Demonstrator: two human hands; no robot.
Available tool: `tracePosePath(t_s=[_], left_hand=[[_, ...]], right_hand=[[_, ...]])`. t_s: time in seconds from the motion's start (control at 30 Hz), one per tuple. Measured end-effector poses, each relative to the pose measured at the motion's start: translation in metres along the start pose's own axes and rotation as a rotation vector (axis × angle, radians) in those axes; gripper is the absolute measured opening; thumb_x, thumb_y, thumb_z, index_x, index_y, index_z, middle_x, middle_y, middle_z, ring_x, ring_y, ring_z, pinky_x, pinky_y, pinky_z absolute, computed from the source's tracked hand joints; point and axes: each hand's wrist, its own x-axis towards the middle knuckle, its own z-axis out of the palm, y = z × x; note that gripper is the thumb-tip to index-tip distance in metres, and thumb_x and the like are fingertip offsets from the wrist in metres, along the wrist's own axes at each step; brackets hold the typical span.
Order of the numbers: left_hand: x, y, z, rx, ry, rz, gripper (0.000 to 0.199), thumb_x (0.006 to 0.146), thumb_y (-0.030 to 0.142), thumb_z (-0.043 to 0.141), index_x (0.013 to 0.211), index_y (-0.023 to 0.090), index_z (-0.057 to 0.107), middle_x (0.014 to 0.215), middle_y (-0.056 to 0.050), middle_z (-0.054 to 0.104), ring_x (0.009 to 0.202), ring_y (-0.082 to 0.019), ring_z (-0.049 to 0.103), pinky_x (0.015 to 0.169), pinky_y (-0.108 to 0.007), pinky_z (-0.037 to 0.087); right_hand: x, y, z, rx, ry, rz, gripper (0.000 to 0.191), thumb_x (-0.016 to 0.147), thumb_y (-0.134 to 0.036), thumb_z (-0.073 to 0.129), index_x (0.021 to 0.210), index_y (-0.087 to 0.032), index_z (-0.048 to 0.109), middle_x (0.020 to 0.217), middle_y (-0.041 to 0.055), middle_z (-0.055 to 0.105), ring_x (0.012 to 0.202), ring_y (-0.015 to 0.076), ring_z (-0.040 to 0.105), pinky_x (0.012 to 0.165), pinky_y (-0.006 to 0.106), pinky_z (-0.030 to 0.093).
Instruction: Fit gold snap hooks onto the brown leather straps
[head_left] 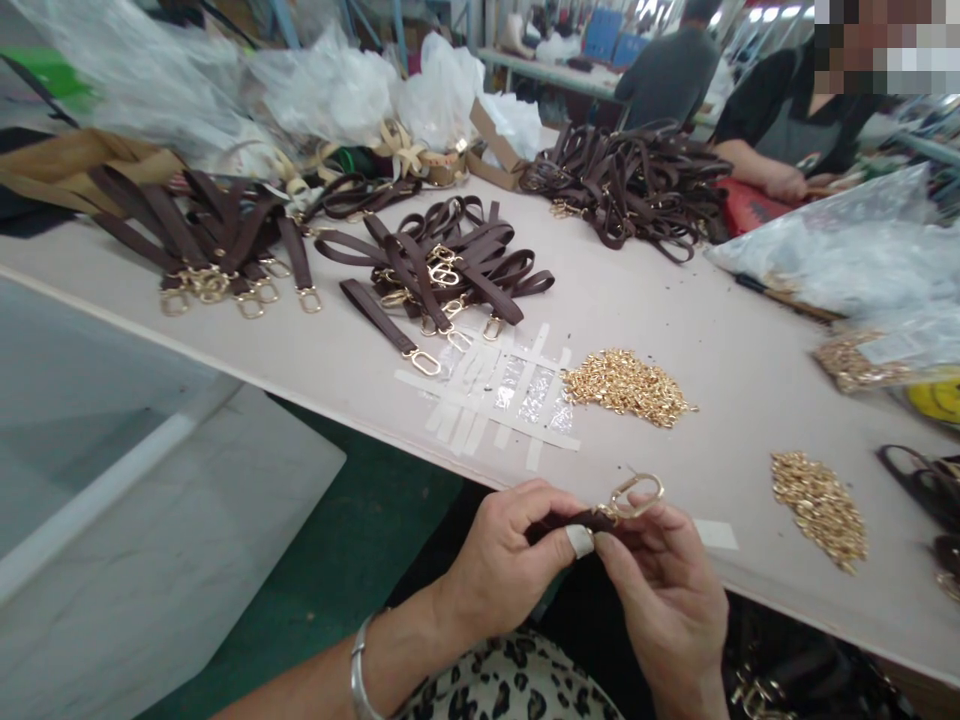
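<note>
Both my hands meet at a dark brown leather strap (pixel 592 520) with a gold oval clasp (pixel 637 494), just over the table's front edge. My left hand (pixel 510 560) is closed around the strap, its thumb wrapped in white tape. My right hand (pixel 664 590) pinches the strap end below the clasp; whether a small part sits between the fingertips is hidden. Beyond them lies a heap of small gold metal pieces (pixel 626 385). Further left is a pile of brown straps with gold clasps (pixel 450 260).
A second gold heap (pixel 821 510) lies at right. More straps (pixel 217 230) are at left, and a large strap pile (pixel 630 185) is at the back. Tape strips (pixel 502 390) cover part of the table. Plastic bags (pixel 862 250) and two people (pixel 787 120) are beyond.
</note>
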Motion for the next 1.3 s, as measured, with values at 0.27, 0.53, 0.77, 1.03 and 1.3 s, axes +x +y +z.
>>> tracePosePath(t_s=[0.27,0.53,0.77,1.03,1.3], left_hand=[[-0.005,0.002,0.003,0.105,0.027,0.124,0.009,0.090,0.020,0.059,0.094,0.016,0.066,0.087,-0.005,0.067,0.080,-0.017,0.062,0.075,-0.028,0.047],[-0.011,-0.010,0.002,0.222,0.008,0.286,0.012,0.093,0.017,0.053,0.103,0.016,0.059,0.096,-0.008,0.066,0.088,-0.018,0.062,0.081,-0.029,0.047],[-0.013,-0.015,0.003,0.187,-0.010,0.297,0.012,0.096,0.022,0.055,0.103,0.016,0.063,0.092,-0.006,0.066,0.085,-0.016,0.062,0.077,-0.026,0.048],[-0.012,-0.011,-0.001,0.110,-0.024,0.351,0.013,0.092,0.017,0.063,0.104,0.015,0.067,0.092,-0.005,0.072,0.085,-0.015,0.065,0.079,-0.023,0.050],[-0.011,-0.008,-0.004,0.128,-0.011,0.435,0.017,0.088,0.014,0.069,0.104,0.013,0.071,0.086,-0.006,0.074,0.079,-0.013,0.066,0.076,-0.020,0.051]], right_hand=[[-0.009,0.007,-0.006,0.048,-0.130,0.126,0.031,0.085,-0.021,0.071,0.114,-0.032,0.072,0.107,0.0018,0.077,0.090,0.0186,0.075,0.081,0.027,0.062],[-0.016,0.006,-0.002,0.014,-0.126,0.130,0.028,0.083,-0.019,0.072,0.106,-0.035,0.077,0.106,-0.0011,0.077,0.092,0.0201,0.075,0.083,0.027,0.062],[-0.013,0.010,-0.014,-0.034,-0.188,0.071,0.027,0.088,-0.016,0.068,0.106,-0.034,0.075,0.103,-0.0031,0.078,0.087,0.0150,0.074,0.082,0.023,0.060],[-0.009,0.008,-0.015,-0.150,-0.161,-0.113,0.026,0.085,-0.012,0.069,0.101,-0.032,0.074,0.091,-0.0077,0.077,0.077,0.0093,0.072,0.077,0.014,0.058],[-0.012,0.011,-0.020,-0.247,-0.182,-0.256,0.035,0.087,-0.008,0.065,0.113,-0.032,0.070,0.097,-0.0052,0.076,0.079,0.0107,0.072,0.075,0.016,0.058]])
